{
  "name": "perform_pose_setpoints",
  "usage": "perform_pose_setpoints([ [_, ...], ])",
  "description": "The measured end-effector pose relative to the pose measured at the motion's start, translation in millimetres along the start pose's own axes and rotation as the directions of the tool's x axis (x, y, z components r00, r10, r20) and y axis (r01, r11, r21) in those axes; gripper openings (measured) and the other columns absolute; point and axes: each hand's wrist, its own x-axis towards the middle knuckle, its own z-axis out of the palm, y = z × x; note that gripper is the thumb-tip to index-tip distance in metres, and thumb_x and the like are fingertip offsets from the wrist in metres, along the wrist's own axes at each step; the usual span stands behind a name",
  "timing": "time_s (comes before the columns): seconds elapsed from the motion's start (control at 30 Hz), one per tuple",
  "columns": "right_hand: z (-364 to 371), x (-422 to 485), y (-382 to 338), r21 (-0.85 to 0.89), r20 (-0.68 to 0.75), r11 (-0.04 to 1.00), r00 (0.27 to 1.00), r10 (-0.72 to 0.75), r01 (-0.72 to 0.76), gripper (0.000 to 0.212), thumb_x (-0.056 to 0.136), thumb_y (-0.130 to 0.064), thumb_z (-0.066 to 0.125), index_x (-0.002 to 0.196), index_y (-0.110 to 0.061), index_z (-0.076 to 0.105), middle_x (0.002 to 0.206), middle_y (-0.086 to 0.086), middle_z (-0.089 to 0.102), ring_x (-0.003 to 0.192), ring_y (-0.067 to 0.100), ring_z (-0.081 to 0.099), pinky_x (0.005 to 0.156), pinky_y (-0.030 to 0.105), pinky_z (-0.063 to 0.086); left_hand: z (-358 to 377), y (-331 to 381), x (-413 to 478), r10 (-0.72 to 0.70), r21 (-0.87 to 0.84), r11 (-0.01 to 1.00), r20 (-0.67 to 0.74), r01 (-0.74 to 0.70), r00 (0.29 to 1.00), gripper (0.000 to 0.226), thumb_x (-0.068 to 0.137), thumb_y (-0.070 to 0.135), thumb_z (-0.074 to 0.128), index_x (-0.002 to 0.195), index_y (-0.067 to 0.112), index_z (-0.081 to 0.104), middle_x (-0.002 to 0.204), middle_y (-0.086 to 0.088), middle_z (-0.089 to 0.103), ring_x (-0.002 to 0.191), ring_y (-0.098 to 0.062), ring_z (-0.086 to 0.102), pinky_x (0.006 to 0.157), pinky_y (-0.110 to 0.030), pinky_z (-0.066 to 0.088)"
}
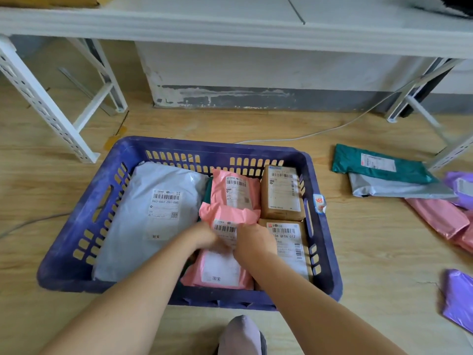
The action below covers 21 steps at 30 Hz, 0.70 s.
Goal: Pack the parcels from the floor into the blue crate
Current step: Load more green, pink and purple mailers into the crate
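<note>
**Wooden floor, crate part filled: a pink parcel being seated**

Wood-look floor beneath a white shelf frame carries the blue crate (pixel 179 144), which holds a grey bag (pixel 138 226), two cardboard boxes (pixel 280 196) and pink mailers. At its middle, the left hand (pixel 204 237) and right hand (pixel 252 239) hold the pink parcel (pixel 227 216), fingers curled round its edges with the tips hidden. This looks like the settling step. Next comes letting go and reaching right, where a green parcel (pixel 378 165) and purple parcel (pixel 458 295) lie on the floor.
</note>
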Motion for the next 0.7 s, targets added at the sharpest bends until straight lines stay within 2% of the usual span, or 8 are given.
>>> perform_pose_setpoints([
  [0.03, -1, 2, 1, 0.008, -0.040, 1.000, 0.999, -0.018, 0.019, 0.040, 0.088, -0.007, 0.052, 0.128, -0.009, 0.045, 0.121, 0.013, 0.057, 0.109, 0.031, 0.059, 0.082, 0.035, 0.050, -8, -2, 2, -0.035, -0.132, 0.991, -0.089, 0.023, 0.995, 0.058, 0.084, 0.034, 0.065, 0.132, 0.008, 0.045, 0.129, -0.008, 0.053, 0.112, -0.025, 0.054, 0.084, -0.024, 0.049],
  [0.1, -1, 7, 4, 0.058, -0.126, 0.997, 0.991, -0.050, 0.057, 0.056, 0.087, -0.005, 0.050, 0.138, -0.013, 0.030, 0.114, 0.013, 0.057, 0.099, 0.031, 0.062, 0.075, 0.036, 0.052, -23, -3, 11, -0.073, -0.289, 0.957, -0.314, -0.022, 0.947, 0.068, 0.073, 0.050, 0.064, 0.121, 0.004, 0.050, 0.122, -0.013, 0.058, 0.108, -0.029, 0.056, 0.085, -0.036, 0.047],
  [0.2, -3, 16, 9, 0.170, -0.119, 0.985, 0.993, -0.019, 0.040, 0.079, 0.084, -0.003, 0.050, 0.148, -0.021, 0.006, 0.096, 0.009, 0.060, 0.082, 0.025, 0.062, 0.065, 0.032, 0.053, -37, 2, 21, -0.053, -0.217, 0.976, -0.344, -0.024, 0.938, 0.041, 0.084, 0.044, 0.056, 0.098, 0.006, 0.058, 0.104, -0.014, 0.063, 0.084, -0.025, 0.054, 0.058, -0.029, 0.036],
  [0.23, -4, 19, 10, 0.196, -0.096, 0.980, 0.995, -0.012, 0.031, 0.080, 0.084, -0.004, 0.050, 0.148, -0.021, 0.006, 0.094, 0.008, 0.060, 0.079, 0.024, 0.060, 0.063, 0.032, 0.052, -38, 6, 23, -0.046, -0.177, 0.984, -0.332, -0.015, 0.942, 0.036, 0.088, 0.042, 0.052, 0.092, 0.007, 0.057, 0.099, -0.014, 0.063, 0.078, -0.022, 0.052, 0.055, -0.028, 0.032],
  [0.3, -5, 25, 11, 0.216, -0.042, 0.975, 0.998, -0.039, 0.048, 0.070, 0.085, -0.008, 0.054, 0.144, -0.019, 0.019, 0.103, 0.009, 0.060, 0.086, 0.026, 0.060, 0.067, 0.032, 0.054, -37, 12, 30, -0.036, -0.139, 0.990, -0.291, -0.005, 0.956, 0.043, 0.094, 0.043, 0.043, 0.099, 0.003, 0.058, 0.084, -0.010, 0.057, 0.074, -0.020, 0.050, 0.056, -0.028, 0.032],
  [0.4, -6, 29, 13, 0.221, 0.005, 0.974, 0.998, -0.058, 0.055, 0.056, 0.084, -0.014, 0.061, 0.133, -0.016, 0.035, 0.115, 0.011, 0.058, 0.099, 0.028, 0.061, 0.075, 0.034, 0.056, -33, 17, 44, -0.082, -0.170, 0.985, -0.263, 0.037, 0.961, 0.039, 0.095, 0.042, 0.042, 0.105, 0.006, 0.056, 0.087, -0.007, 0.053, 0.080, -0.021, 0.052, 0.064, -0.028, 0.037],
  [0.53, -5, 30, 16, 0.185, 0.021, 0.981, 0.998, -0.058, 0.053, 0.058, 0.084, -0.018, 0.064, 0.135, -0.016, 0.034, 0.115, 0.012, 0.059, 0.102, 0.029, 0.061, 0.070, 0.032, 0.052, -30, 24, 60, -0.069, -0.090, 0.995, -0.342, 0.040, 0.937, 0.015, 0.088, 0.019, 0.051, 0.079, 0.010, 0.058, 0.075, -0.005, 0.056, 0.064, -0.018, 0.052, 0.053, -0.026, 0.036],
  [0.7, -2, 31, 15, 0.162, 0.019, 0.983, 0.995, -0.095, 0.091, 0.063, 0.084, -0.019, 0.063, 0.138, -0.017, 0.029, 0.113, 0.011, 0.060, 0.099, 0.028, 0.061, 0.066, 0.033, 0.050, -34, 26, 67, -0.017, -0.089, 0.996, -0.485, -0.030, 0.874, 0.020, 0.088, 0.013, 0.049, 0.077, 0.010, 0.064, 0.071, -0.004, 0.057, 0.069, -0.023, 0.053, 0.055, -0.025, 0.035],
])
